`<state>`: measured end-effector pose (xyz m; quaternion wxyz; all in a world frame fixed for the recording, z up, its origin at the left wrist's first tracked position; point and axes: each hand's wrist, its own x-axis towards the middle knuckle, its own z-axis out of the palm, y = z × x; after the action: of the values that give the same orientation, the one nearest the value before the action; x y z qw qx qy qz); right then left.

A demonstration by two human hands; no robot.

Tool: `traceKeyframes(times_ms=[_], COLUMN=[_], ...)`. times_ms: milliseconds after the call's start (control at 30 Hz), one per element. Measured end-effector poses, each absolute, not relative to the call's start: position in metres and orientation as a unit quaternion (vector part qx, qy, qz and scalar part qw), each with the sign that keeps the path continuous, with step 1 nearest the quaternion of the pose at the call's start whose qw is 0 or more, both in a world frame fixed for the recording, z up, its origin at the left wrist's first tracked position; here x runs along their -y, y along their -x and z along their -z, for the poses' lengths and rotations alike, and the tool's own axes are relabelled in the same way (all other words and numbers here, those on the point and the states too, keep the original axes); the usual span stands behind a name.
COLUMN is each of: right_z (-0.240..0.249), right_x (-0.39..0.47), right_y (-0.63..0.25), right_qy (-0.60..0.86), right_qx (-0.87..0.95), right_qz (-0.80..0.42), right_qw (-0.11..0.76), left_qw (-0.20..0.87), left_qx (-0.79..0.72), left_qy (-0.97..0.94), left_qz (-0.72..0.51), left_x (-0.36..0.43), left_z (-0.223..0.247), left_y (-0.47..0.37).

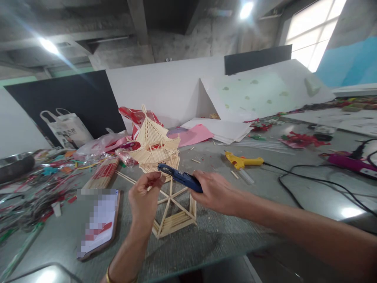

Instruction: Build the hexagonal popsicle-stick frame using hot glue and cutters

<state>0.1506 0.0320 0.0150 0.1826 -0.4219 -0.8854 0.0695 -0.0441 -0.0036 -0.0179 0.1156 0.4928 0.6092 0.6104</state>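
Note:
My right hand (pixel 213 192) is wrapped round the dark blue handles of a tool that looks like a pair of cutting pliers (pixel 185 179), its head pointing left. Close to that head, the fingers of my left hand (pixel 144 196) are pinched together. Whatever sits between those fingertips is too small to make out. Below both hands, a hexagonal frame of thin wooden sticks (pixel 176 225) with spokes lies on the table. Just behind it stands a pointed, roofed tower model (pixel 151 135) of the same sticks, its lower part partly hidden by my hands.
A yellow glue gun (pixel 244 161) lies to the right, its black cord trailing across the table (pixel 224 239). At left are a phone (pixel 101 226), a pack of sticks (pixel 103 173) and tangled craft scraps (pixel 26 204). Pink paper (pixel 196 135) and white sheets (pixel 228 129) lie behind.

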Motion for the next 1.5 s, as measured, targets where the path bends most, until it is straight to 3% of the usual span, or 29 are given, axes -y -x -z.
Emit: traceKeyframes(times_ms=[133,400,533,633,700,833,967,1100,1500], right_z=[-0.024,-0.031,-0.037,-0.044,-0.047,-0.041,-0.021,-0.005,0.014], right_x=[-0.027,-0.024,-0.025,-0.031,-0.042,-0.080,-0.124,-0.156,-0.182], right_y=[-0.150,-0.149,-0.149,-0.152,-0.156,-0.164,-0.167,-0.160,-0.150], right_qy=[0.439,0.459,0.454,0.436,0.448,0.506,0.538,0.545,0.545], right_qx=[0.883,0.876,0.880,0.881,0.872,0.855,0.842,0.838,0.838], right_qz=[-0.059,-0.012,-0.056,-0.131,-0.153,-0.071,-0.019,-0.006,0.020], right_qw=[0.158,0.147,0.126,0.127,0.124,0.092,0.028,0.023,0.031], left_qw=[0.086,-0.085,-0.102,-0.053,0.040,0.227,0.202,0.198,0.241], left_qx=[-0.633,-0.664,-0.666,-0.675,-0.665,-0.623,-0.649,-0.644,-0.617], left_qy=[-0.486,-0.499,-0.504,-0.500,-0.509,-0.557,-0.658,-0.715,-0.742], left_qz=[-0.597,-0.550,-0.540,-0.540,-0.544,-0.500,-0.323,-0.188,-0.102], left_x=[0.005,0.013,0.015,0.012,0.008,0.005,0.008,0.007,0.007], left_z=[0.016,0.007,0.004,0.005,0.007,0.005,-0.009,-0.011,0.003], left_y=[0.043,0.036,0.035,0.039,0.042,0.047,0.048,0.051,0.048])
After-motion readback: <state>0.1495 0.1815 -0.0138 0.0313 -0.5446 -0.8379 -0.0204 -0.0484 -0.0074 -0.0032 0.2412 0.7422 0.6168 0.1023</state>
